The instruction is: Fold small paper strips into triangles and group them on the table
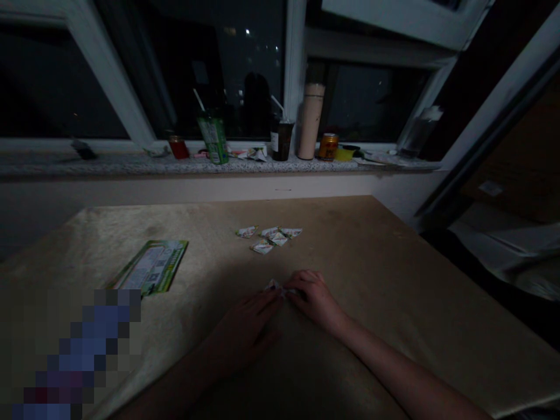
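Both hands meet over the tabletop at a small white printed packet [273, 285], partly hidden under the fingers. My left hand [249, 324] has its fingertips pressed down on the packet's left side, the fingers held close together. From the right, my right hand [312, 294] curls its fingers and thumb onto the other end. Beyond the hands lies a loose group of several similar packets, pointed in shape with white printed sides; a separate packet [247, 232] sits at the group's left, and the nearest packet [262, 247] is just in front of it. Dim light blurs the print.
A green printed package [168, 262] lies at the left of the table [371, 251], near a pixelated patch. Along the windowsill [245, 167] stand a green cup [213, 137], a dark cup [282, 140], a pink bottle [311, 122], an orange can [328, 147] and a red jar [178, 147].
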Demonstrator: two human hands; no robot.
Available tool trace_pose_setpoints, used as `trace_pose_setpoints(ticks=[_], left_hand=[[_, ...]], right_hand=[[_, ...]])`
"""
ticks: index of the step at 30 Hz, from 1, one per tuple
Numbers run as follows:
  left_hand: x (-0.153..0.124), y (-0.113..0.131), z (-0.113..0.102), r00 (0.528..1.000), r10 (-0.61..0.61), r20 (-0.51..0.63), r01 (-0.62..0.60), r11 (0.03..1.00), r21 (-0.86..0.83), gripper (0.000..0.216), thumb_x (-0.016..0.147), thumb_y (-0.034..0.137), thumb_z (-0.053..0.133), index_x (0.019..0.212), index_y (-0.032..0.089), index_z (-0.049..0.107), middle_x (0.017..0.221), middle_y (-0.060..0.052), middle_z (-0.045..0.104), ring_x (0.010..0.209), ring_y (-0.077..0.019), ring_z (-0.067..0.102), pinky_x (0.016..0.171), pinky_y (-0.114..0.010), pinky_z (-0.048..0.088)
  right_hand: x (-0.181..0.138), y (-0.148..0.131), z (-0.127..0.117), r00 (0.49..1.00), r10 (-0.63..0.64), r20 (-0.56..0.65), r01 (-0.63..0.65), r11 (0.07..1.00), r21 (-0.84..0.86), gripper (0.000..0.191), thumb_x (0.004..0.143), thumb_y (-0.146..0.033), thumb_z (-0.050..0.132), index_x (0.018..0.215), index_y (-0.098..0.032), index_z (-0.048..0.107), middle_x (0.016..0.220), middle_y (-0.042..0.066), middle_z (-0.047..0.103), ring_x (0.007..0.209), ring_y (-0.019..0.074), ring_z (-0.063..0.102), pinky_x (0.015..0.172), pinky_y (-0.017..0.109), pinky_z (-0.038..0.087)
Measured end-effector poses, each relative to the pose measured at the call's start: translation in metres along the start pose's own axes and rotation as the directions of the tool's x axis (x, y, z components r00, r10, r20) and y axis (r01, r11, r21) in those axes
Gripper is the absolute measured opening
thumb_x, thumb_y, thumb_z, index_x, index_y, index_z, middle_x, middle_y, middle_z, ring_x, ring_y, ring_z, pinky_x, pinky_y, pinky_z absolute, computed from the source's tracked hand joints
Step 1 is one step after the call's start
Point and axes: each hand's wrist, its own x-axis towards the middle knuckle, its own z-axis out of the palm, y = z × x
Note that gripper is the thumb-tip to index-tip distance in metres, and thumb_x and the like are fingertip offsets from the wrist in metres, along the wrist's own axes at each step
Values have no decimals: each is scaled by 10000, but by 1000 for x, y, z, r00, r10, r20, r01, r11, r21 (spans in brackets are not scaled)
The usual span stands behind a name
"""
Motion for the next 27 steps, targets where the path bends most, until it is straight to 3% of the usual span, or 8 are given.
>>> trace_pose_setpoints(ticks=[5,10,14,17,20,24,27], left_hand=[[0,1,-2,999,-9,38,10,1000,-19,578,884,324,518,1415,193,333,1454,-103,376,1322,-250,360,1051,-426,351],[-1,0,-1,997,-3,73,3,1000,-6,611,883,340,524,1430,182,304,1482,-96,327,1346,-248,316,1070,-422,326],[-1,-1,0,994,19,103,-18,1000,-10,647,892,362,506,1455,183,241,1510,-89,261,1377,-241,243,1096,-421,276],[-1,-1,-1,993,12,118,-10,1000,-13,656,897,372,498,1460,177,224,1509,-90,262,1380,-234,234,1106,-419,255],[-1,2,-3,992,4,129,-1,1000,-25,691,885,380,519,1462,152,214,1513,-100,246,1388,-230,210,1115,-404,239],[-1,5,-2,988,-14,153,18,1000,-24,714,881,410,518,1468,162,195,1518,-98,231,1394,-236,187,1118,-407,228],[-1,5,0,985,-41,167,44,999,-12,729,875,441,514,1474,199,176,1525,-81,217,1392,-247,193,1113,-422,226]], right_hand=[[3,8,-7,996,69,62,-80,974,211,126,770,-148,645,865,-204,705,840,29,701,813,171,630,777,309,450],[1,13,-15,964,172,202,-255,812,525,110,743,-211,641,836,-172,686,835,25,715,784,168,664,717,286,516],[-2,11,-18,964,149,220,-252,769,587,108,744,-223,645,829,-169,683,861,35,719,819,174,674,745,290,523],[-5,6,-21,974,106,201,-195,848,493,83,785,-207,618,829,-178,682,843,30,717,789,167,672,732,289,518],[-10,0,-25,991,-27,131,-2,978,210,76,805,-184,629,846,-206,690,843,18,710,816,170,650,856,345,461],[-14,-7,-29,947,-248,202,248,968,25,133,869,-163,557,940,-208,660,936,40,688,923,164,619,936,341,401],[-15,-9,-31,914,-307,263,316,949,11,153,903,-170,500,966,-190,638,942,57,677,939,161,611,922,319,414]])
